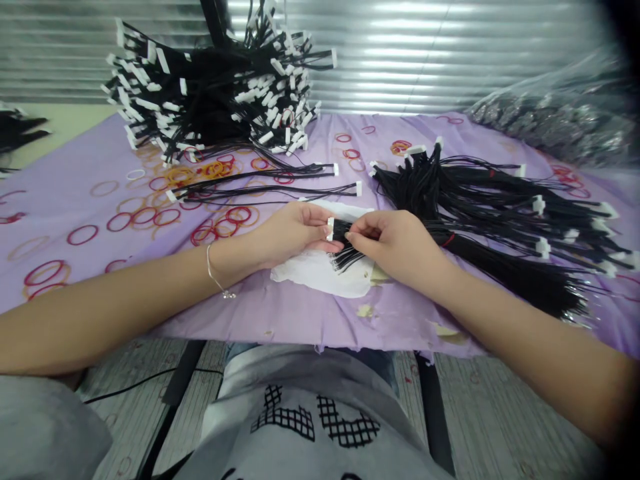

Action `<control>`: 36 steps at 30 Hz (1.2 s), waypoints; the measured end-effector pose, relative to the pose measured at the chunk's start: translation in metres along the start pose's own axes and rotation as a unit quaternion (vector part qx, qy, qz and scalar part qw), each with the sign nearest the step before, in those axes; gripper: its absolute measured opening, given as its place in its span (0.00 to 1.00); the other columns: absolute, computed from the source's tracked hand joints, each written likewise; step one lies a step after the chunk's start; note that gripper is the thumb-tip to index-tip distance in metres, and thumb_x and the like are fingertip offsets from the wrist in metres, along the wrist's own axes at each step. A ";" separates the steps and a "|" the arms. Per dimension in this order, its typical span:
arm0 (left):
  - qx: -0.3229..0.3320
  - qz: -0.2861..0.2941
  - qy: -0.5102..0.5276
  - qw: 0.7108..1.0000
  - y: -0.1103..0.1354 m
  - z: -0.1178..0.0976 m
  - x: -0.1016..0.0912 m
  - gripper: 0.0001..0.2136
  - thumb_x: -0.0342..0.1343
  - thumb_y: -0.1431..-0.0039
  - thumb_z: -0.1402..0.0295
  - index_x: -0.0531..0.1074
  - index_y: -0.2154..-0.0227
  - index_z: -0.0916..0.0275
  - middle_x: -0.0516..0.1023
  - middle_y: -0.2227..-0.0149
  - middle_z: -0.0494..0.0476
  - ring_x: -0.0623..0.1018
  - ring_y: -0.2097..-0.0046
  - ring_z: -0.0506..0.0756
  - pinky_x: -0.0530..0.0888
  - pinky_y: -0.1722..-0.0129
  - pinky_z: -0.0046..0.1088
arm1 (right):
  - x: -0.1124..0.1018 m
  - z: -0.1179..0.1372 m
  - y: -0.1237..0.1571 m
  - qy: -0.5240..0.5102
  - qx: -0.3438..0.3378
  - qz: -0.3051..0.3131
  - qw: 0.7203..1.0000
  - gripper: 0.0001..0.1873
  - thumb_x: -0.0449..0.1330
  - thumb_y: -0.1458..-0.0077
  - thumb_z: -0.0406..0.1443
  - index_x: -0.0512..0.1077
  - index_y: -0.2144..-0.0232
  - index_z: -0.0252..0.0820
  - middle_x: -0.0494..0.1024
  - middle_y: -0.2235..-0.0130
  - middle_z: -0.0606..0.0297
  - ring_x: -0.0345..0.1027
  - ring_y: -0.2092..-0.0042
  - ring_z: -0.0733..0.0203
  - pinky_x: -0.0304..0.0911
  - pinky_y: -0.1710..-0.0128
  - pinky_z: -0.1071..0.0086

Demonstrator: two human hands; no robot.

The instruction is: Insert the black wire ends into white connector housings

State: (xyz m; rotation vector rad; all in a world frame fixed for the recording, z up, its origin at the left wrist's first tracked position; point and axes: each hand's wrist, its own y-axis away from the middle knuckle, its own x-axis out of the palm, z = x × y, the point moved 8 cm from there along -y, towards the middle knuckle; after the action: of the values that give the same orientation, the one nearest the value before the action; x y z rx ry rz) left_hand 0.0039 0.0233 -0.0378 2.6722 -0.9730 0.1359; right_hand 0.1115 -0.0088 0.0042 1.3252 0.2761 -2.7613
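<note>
The left hand (295, 230) pinches a blocky white plastic connector (331, 229), and the right hand (393, 239) pinches thin black wires (343, 261) with silvery tips just beside it, over a crumpled white sheet (305, 275) on the wrinkled purple-covered surface (215, 321). Red and amber rubber bands (180, 176) lie scattered leftward; a bushy heap of white-ended cables (205, 90) stands behind.

Purple-covered table (220, 327): wires (415, 185), rubber bands (181, 177), perhaps paper (303, 275).
</note>
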 end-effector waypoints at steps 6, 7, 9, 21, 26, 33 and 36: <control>0.009 0.000 -0.008 1.000 -0.002 0.000 0.000 0.06 0.52 0.48 0.81 0.74 0.71 0.71 0.77 0.71 0.55 0.78 0.69 0.48 0.74 0.61 0.22 | 0.009 -0.002 -0.001 0.000 -0.007 0.000 1.000 0.07 0.55 0.50 0.32 0.72 0.75 0.35 0.71 0.77 0.67 0.58 0.77 0.70 0.50 0.74 0.73; 0.008 -0.001 -0.007 1.000 -0.001 0.000 0.000 0.05 0.53 0.48 0.81 0.74 0.71 0.71 0.77 0.71 0.56 0.78 0.69 0.48 0.74 0.61 0.22 | 0.010 -0.002 -0.001 0.000 -0.007 0.006 1.000 0.07 0.55 0.50 0.32 0.72 0.75 0.35 0.71 0.77 0.67 0.59 0.76 0.70 0.51 0.74 0.73; 0.005 -0.003 0.005 1.000 -0.001 0.000 0.000 0.05 0.53 0.48 0.81 0.73 0.71 0.71 0.77 0.71 0.56 0.78 0.69 0.48 0.75 0.61 0.23 | 0.006 0.001 0.000 0.019 -0.028 -0.002 0.999 0.06 0.55 0.49 0.32 0.72 0.74 0.36 0.72 0.75 0.65 0.62 0.74 0.67 0.53 0.72 0.72; 0.000 0.022 0.103 0.994 -0.001 -0.002 -0.002 0.06 0.53 0.49 0.82 0.73 0.67 0.73 0.77 0.67 0.61 0.78 0.66 0.50 0.74 0.59 0.26 | 0.000 0.023 0.018 0.180 -0.268 0.062 0.944 0.08 0.55 0.44 0.34 0.73 0.69 0.38 0.67 0.64 0.59 0.60 0.59 0.60 0.53 0.58 0.66; -0.006 0.019 0.095 0.995 0.001 -0.003 -0.002 0.06 0.52 0.48 0.82 0.72 0.68 0.73 0.77 0.68 0.60 0.78 0.67 0.50 0.75 0.61 0.24 | -0.010 0.024 0.014 0.062 -0.221 0.054 0.972 0.08 0.52 0.42 0.34 0.69 0.68 0.36 0.69 0.70 0.64 0.60 0.67 0.67 0.54 0.65 0.73; -0.002 0.009 0.074 0.997 0.002 -0.003 -0.002 0.06 0.51 0.48 0.82 0.71 0.68 0.73 0.77 0.68 0.60 0.78 0.68 0.50 0.75 0.61 0.26 | -0.005 0.009 0.006 0.031 -0.087 -0.002 0.996 0.06 0.54 0.49 0.33 0.67 0.74 0.35 0.67 0.77 0.67 0.57 0.75 0.70 0.49 0.73 0.75; -0.003 0.004 0.068 0.998 0.002 -0.003 -0.003 0.05 0.52 0.48 0.82 0.71 0.69 0.73 0.77 0.68 0.61 0.78 0.69 0.50 0.75 0.61 0.25 | -0.002 0.008 0.004 0.042 -0.088 -0.006 0.995 0.07 0.54 0.49 0.34 0.67 0.75 0.35 0.67 0.77 0.67 0.56 0.75 0.70 0.48 0.73 0.75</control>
State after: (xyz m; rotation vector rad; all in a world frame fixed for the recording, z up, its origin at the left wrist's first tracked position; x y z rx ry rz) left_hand 0.0005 0.0248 -0.0354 2.6140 -0.9384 0.3122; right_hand 0.1072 -0.0140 0.0106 1.3992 0.5214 -2.6232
